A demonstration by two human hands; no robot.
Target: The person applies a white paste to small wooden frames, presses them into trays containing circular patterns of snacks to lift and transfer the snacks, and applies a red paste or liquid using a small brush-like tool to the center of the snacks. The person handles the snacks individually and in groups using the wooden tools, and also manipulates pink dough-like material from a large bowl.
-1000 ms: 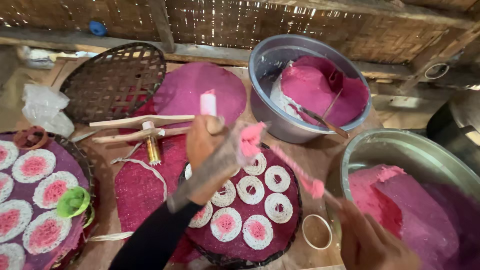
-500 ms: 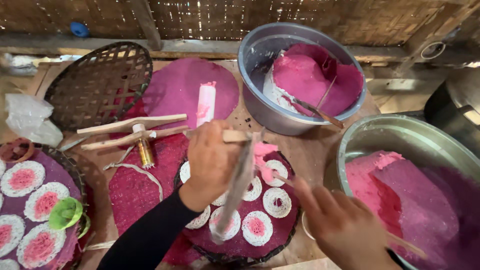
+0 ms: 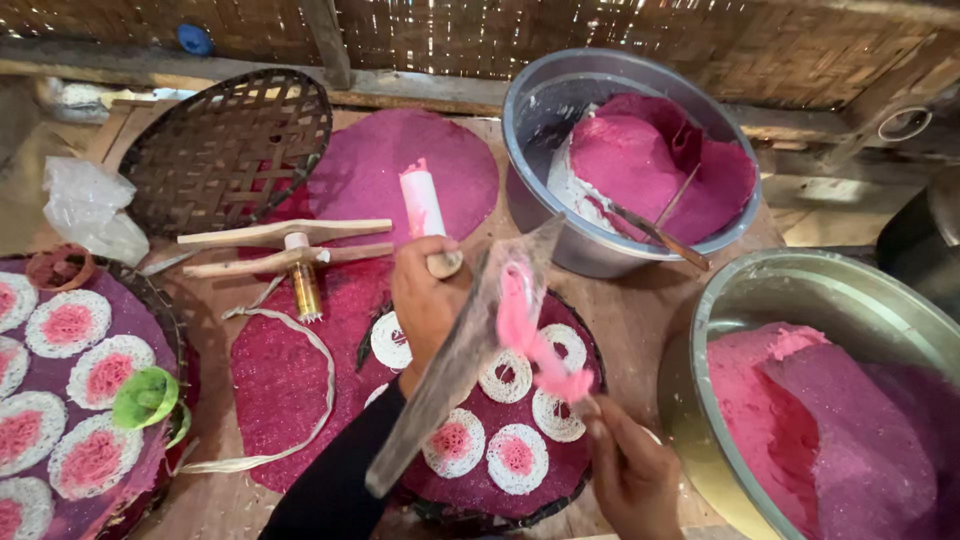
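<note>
head view: a long flat wooden blade is gripped by the left hand, fingers clenched around its handle, above the round tray of white lace-like cakes. a strip of pink dough hangs from the blade, and its lower end is pinched by the fingers of the right hand, at the tray's right edge. behind the tray a grey bowl of pink dough is seen; to the tray's right a metal basin; to its left a wooden press
</note>
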